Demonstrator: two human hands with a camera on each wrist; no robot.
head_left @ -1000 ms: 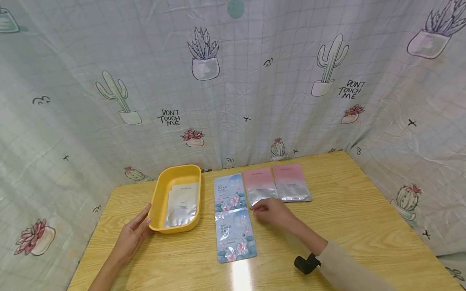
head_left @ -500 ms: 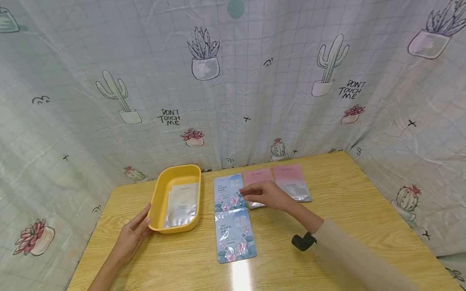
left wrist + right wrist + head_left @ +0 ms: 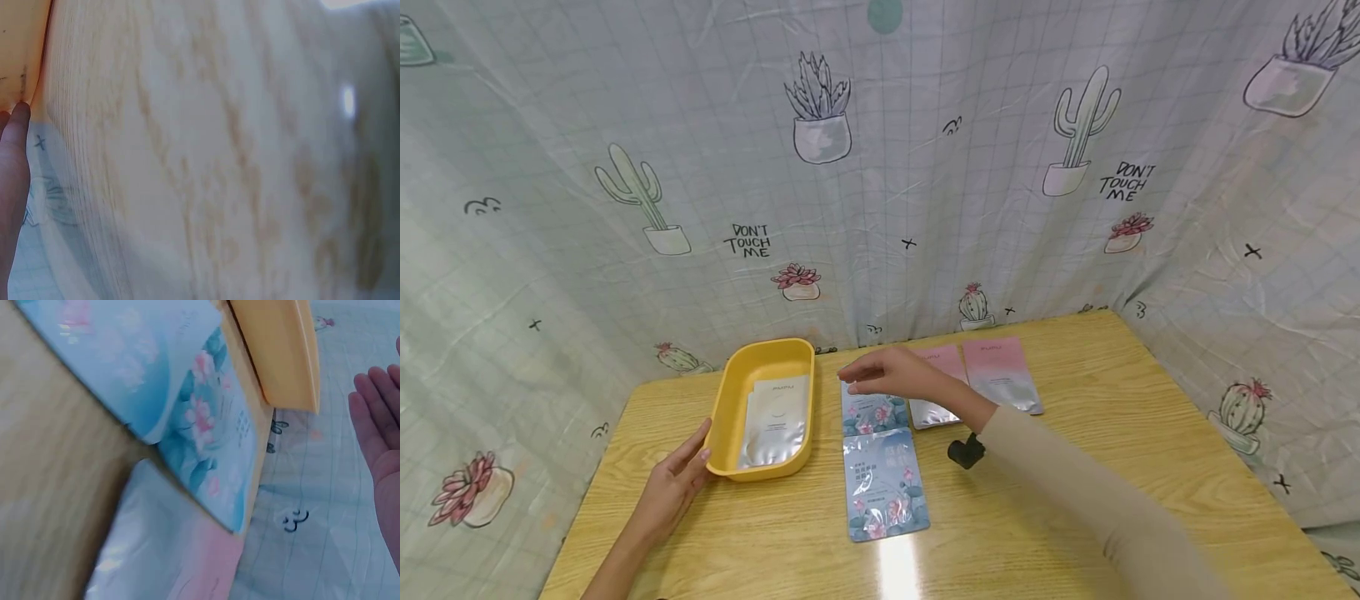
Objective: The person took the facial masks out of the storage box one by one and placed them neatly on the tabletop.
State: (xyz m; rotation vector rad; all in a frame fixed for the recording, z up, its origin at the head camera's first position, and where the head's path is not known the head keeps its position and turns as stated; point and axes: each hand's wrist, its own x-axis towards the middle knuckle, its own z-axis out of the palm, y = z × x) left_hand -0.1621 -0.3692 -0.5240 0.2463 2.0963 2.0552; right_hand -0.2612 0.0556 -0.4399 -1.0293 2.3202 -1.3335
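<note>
My left hand [image 3: 674,483] rests its fairly straight fingers against the near-left corner of a yellow plastic basket [image 3: 716,417]. In the left wrist view a finger touches the basket's outer wall [image 3: 22,44]. Silver-and-cream mask sachets [image 3: 775,425] lie inside the basket, overlapping. My right hand [image 3: 891,372] hovers over the top of the far blue lotus-print mask sachet [image 3: 872,417], partly covering it; it holds nothing, and its fingers look extended in the right wrist view. A second blue mask sachet [image 3: 887,487] lies just in front of the first.
Two pink-and-silver mask sachets [image 3: 936,412] [image 3: 1000,375] lie side by side right of the blue ones, one partly behind my right forearm. The wooden table [image 3: 1112,442] ends at a cactus-print cloth [image 3: 910,167] behind and at both sides.
My right hand has moved left and away from me, from the near edge of the left pink sachet to above the far blue sachet. The left hand and basket stay put.
</note>
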